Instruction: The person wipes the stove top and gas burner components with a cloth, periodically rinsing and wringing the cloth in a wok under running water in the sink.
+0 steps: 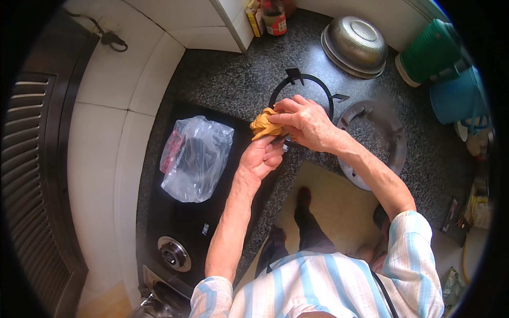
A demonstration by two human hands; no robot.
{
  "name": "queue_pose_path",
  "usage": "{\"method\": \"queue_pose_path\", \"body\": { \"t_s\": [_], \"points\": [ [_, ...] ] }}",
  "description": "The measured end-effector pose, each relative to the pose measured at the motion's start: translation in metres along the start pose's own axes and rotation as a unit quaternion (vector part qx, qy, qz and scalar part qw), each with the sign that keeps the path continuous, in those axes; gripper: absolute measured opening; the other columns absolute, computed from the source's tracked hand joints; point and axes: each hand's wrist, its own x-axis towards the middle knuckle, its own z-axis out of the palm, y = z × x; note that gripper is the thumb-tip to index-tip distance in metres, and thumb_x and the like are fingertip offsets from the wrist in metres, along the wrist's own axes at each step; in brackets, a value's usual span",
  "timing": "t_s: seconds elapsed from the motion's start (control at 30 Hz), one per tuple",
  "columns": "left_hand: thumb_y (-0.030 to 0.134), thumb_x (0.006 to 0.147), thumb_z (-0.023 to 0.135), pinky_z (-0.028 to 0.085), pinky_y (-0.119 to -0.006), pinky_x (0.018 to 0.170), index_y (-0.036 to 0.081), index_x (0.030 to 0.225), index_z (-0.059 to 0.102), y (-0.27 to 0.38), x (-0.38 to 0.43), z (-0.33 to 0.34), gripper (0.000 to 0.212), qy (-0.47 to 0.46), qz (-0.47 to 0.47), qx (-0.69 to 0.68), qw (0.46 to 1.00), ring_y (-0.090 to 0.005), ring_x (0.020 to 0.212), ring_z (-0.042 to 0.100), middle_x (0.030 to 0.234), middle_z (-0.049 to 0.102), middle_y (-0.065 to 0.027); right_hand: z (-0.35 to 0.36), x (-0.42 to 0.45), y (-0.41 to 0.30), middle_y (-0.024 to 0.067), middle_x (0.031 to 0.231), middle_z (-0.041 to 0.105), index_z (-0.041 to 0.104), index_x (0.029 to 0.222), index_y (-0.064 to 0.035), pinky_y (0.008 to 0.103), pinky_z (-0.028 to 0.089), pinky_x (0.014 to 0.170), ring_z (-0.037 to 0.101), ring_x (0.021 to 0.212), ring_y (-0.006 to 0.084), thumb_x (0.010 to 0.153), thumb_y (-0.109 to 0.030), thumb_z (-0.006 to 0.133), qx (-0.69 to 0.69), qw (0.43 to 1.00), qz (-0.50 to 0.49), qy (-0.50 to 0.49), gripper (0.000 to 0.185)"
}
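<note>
My right hand [308, 123] grips a crumpled orange-yellow cloth [264, 124] over the near left side of a black pan support ring [331, 95] with upright prongs. Just below the cloth, my left hand [264, 157] has its fingers curled around a dark part of the ring, most of which my fingers hide. A clear plastic bag [201, 159] with a red patch lies on the black gas hob [222, 214], left of my hands. A round grey metal ring tray [397, 139] rests on the speckled stone counter, under and beyond my right forearm.
An upturned perforated steel colander [358, 45] stands at the back, beside a green container [431, 53] and a blue plastic jug [457, 95]. A bottle [274, 18] and a small yellow box [254, 18] stand near the tiled wall. A bare burner [173, 253] sits at the hob's lower left.
</note>
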Motion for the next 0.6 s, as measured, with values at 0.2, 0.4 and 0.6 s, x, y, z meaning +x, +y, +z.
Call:
{"method": "queue_pose_path", "body": {
  "t_s": [0.2, 0.4, 0.6],
  "points": [
    [0.016, 0.087, 0.044, 0.021, -0.017, 0.033, 0.003, 0.076, 0.047, 0.003, -0.005, -0.007, 0.018, -0.009, 0.033, -0.046, 0.998, -0.0041, 0.037, 0.027, 0.052, 0.032, 0.0036, -0.009, -0.022, 0.015, -0.0006, 0.098, 0.053, 0.06, 0.096, -0.0157, 0.0353, 0.04, 0.074, 0.047, 0.093, 0.0192, 0.064, -0.006, 0.063, -0.105, 0.992, 0.061, -0.044, 0.033],
    [0.016, 0.088, 0.044, 0.019, -0.017, 0.034, -0.003, 0.073, 0.05, 0.014, -0.013, -0.009, 0.025, -0.008, 0.06, -0.07, 0.996, -0.0046, 0.037, 0.025, 0.05, 0.03, 0.0031, -0.035, -0.017, 0.038, 0.0048, 0.093, 0.056, 0.06, 0.098, -0.0121, 0.0318, 0.044, 0.075, 0.053, 0.085, 0.0221, 0.072, -0.005, 0.057, 0.024, 0.98, 0.128, 0.148, 0.027],
    [0.017, 0.087, 0.045, 0.02, -0.017, 0.034, -0.001, 0.072, 0.05, 0.004, -0.012, -0.013, 0.024, 0.012, 0.041, -0.061, 0.997, -0.0044, 0.037, 0.027, 0.05, 0.031, 0.0038, 0.001, 0.045, 0.042, 0.0079, 0.091, 0.055, 0.059, 0.1, -0.0093, 0.0326, 0.044, 0.073, 0.054, 0.083, 0.024, 0.073, -0.01, 0.058, 0.031, 0.957, 0.162, 0.237, 0.027]
  ]
}}
